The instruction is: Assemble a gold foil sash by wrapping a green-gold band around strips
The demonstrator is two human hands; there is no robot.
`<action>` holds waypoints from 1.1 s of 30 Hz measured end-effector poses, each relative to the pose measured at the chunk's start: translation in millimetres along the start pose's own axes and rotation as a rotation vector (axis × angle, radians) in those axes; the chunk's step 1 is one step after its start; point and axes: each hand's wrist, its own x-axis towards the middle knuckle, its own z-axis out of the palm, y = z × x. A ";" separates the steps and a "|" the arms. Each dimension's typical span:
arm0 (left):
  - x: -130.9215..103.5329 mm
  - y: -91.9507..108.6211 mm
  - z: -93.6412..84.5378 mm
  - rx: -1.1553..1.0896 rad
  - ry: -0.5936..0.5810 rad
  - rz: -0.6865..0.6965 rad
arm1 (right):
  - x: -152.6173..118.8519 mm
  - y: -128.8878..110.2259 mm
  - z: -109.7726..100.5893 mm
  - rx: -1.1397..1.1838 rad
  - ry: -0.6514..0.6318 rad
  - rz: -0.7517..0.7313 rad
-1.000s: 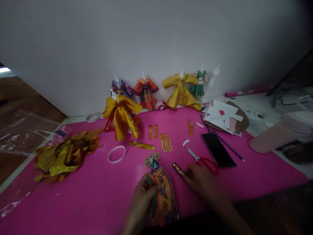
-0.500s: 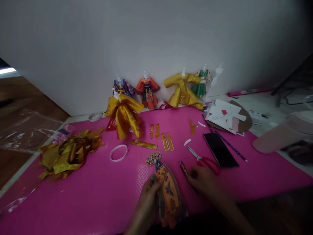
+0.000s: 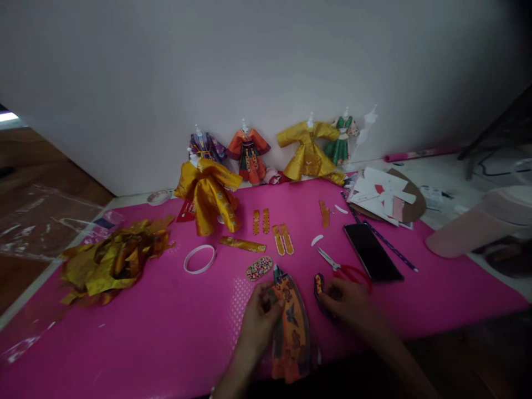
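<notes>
My left hand (image 3: 260,313) is closed on the left edge of a small orange doll skirt (image 3: 292,327) with a butterfly print and grey-brown borders. Between finger and thumb, my right hand (image 3: 347,302) pinches a narrow dark patterned strip (image 3: 319,285) with orange and yellow markings; its lower part is curved. The strip is to the right of the skirt, apart from it. Red-handled scissors (image 3: 341,269) lie just beyond my right hand, blades pointing away to the left. Beyond the skirt's top lies an oval clip covered with coloured dots (image 3: 259,268).
Several dressed doll forms stand by the wall, one in a yellow robe (image 3: 308,147). Gold fabric scraps (image 3: 120,257) are heaped at left beside a white ring (image 3: 200,259). A black phone (image 3: 373,252), a pencil (image 3: 390,245), paper pieces (image 3: 380,191) and a pale tumbler (image 3: 477,224) are at right.
The strip in my right hand has shifted slightly right and now stands more upright, bending at its lower part. The skirt's top has moved right in my left hand. The view has shifted slightly.
</notes>
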 end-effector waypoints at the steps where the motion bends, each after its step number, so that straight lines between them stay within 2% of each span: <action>1: -0.4 0.2 0.1 0.062 0.015 0.059 | -0.2 -0.8 -0.3 0.014 0.000 0.006; 5: -1.7 1.6 0.1 0.323 0.086 0.247 | -1.5 -2.8 -0.4 0.060 0.000 0.006; 11: -2.1 10.6 -6.1 0.544 0.201 0.428 | -3.2 -4.4 -1.6 0.158 -0.024 -0.007; 13: -3.0 13.7 -9.7 0.579 0.228 0.445 | -3.4 -6.4 -1.5 0.198 -0.031 -0.008; 17: -8.8 16.0 -14.2 0.367 0.212 0.297 | -3.8 -12.8 -1.0 0.272 -0.043 -0.009; 20: -17.6 19.7 -15.2 0.039 0.173 0.132 | -3.8 -18.9 -1.6 0.330 -0.060 -0.011; 24: -34.2 35.6 -14.8 -0.386 0.154 -0.081 | -3.8 -32.5 2.6 0.439 -0.052 -0.022; 28: -49.6 46.4 -8.8 -0.450 0.092 -0.205 | -11.7 -51.5 17.4 0.554 -0.059 -0.082; 33: -53.9 36.0 3.7 -0.431 0.066 -0.197 | -34.8 -63.9 31.9 0.608 -0.120 -0.105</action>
